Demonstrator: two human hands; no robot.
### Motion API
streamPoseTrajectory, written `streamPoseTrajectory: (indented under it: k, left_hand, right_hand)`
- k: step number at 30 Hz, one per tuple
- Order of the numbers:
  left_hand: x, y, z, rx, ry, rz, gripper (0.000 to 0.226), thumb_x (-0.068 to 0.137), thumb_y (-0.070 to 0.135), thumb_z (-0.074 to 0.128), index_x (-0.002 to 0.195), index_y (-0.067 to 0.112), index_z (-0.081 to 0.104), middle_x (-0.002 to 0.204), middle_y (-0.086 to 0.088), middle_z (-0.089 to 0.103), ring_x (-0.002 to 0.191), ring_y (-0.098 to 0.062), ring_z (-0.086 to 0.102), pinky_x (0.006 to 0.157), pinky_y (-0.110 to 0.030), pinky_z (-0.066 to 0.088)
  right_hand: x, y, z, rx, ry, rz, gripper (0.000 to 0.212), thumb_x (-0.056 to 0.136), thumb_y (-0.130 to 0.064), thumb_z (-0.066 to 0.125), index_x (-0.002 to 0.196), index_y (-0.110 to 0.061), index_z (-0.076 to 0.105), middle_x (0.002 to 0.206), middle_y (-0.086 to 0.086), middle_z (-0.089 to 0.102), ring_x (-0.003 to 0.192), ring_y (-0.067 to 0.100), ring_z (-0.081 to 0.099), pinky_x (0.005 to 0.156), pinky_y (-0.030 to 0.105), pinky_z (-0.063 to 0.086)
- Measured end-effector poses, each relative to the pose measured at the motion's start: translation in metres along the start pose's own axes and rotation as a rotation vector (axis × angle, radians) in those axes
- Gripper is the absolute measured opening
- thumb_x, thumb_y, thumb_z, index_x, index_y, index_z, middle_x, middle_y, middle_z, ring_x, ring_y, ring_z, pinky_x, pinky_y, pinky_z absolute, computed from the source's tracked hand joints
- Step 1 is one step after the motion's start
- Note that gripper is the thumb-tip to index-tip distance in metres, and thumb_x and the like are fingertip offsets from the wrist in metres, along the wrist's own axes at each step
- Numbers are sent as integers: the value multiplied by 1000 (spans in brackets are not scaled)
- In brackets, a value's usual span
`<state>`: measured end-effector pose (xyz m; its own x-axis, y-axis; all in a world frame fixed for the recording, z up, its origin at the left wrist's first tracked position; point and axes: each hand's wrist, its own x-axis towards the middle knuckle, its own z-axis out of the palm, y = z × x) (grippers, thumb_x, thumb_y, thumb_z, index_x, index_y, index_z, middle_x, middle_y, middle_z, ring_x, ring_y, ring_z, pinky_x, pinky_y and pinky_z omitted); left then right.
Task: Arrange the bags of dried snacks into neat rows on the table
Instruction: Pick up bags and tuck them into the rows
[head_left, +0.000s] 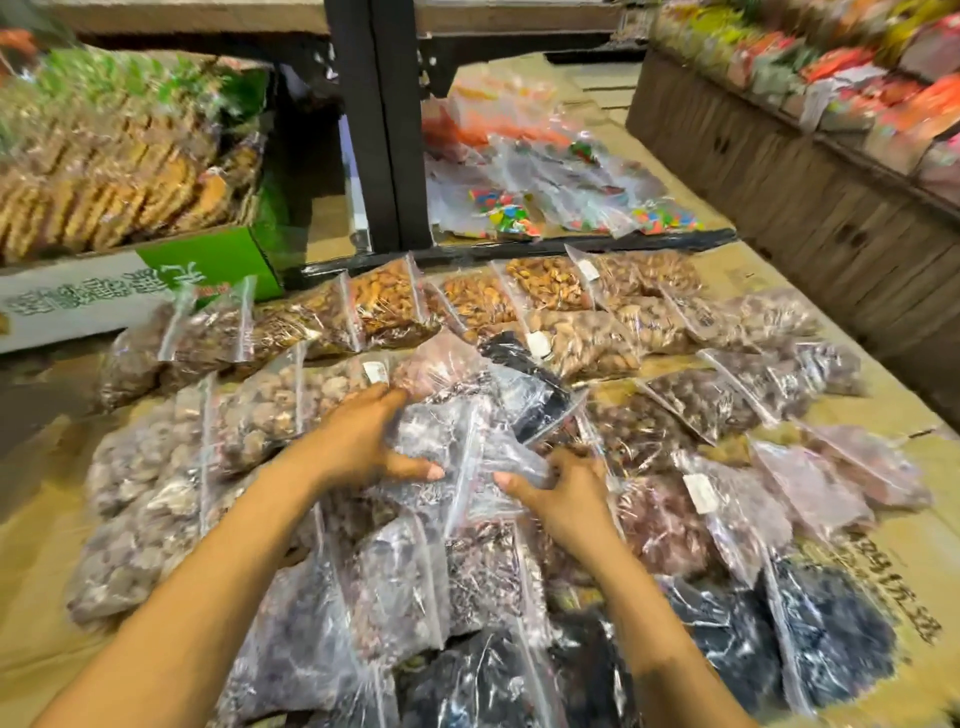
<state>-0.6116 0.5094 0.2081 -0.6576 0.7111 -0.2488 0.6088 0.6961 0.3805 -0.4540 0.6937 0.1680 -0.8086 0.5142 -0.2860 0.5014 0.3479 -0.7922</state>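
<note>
Several clear zip bags of dried snacks cover the cardboard-lined table (47, 530). My left hand (366, 439) and my right hand (558, 493) both grip one clear bag of dark purplish dried snack (462, 441) in the middle of the pile, one hand on each side. Orange-brown nut bags (387, 304) form the far row. Pale brown bags (150, 467) lie at the left, dark reddish bags (727, 395) at the right, and black dried-fruit bags (826, 629) lie nearest me.
A green-and-white carton (156, 280) with packed biscuits stands at the far left. A dark post (384, 124) rises behind the table. Bags of coloured candy (509, 213) lie beyond it. A wooden shelf (810, 208) with bright packets runs along the right.
</note>
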Motion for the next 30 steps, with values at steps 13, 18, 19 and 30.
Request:
streamPoseTrajectory:
  k: [13, 18, 19, 30]
  left_hand:
    - [-31, -1, 5, -172, 390, -3, 72, 61, 71, 59, 98, 10, 49, 85, -4, 55, 77, -21, 55, 64, -34, 46]
    - [-76, -27, -2, -706, 708, 5, 58, 67, 66, 59, 98, 17, 57, 85, 10, 60, 72, 9, 55, 60, -12, 41]
    - [-88, -36, -6, -740, 749, 10, 54, 68, 64, 55, 96, 19, 57, 82, 11, 59, 69, 8, 54, 58, -15, 40]
    - [-237, -162, -11, -582, 559, 144, 72, 63, 82, 52, 92, 16, 59, 86, -6, 66, 82, -28, 63, 62, -34, 45]
  right_hand:
    - [-20, -28, 12, 653, 217, -34, 14, 86, -16, 64, 76, -10, 57, 80, 18, 64, 65, 26, 58, 58, 24, 52]
    - [-48, -71, 17, 591, 439, -165, 15, 87, -21, 64, 77, -12, 57, 79, 4, 63, 76, 24, 58, 77, 43, 51]
    - [-59, -82, 16, 569, 488, -196, 16, 88, -21, 63, 76, -13, 56, 78, 1, 61, 73, 21, 56, 76, 46, 52]
    - [-223, -142, 109, 354, 984, -451, 27, 87, -5, 62, 73, -27, 56, 67, -27, 63, 63, -12, 52, 64, 6, 39]
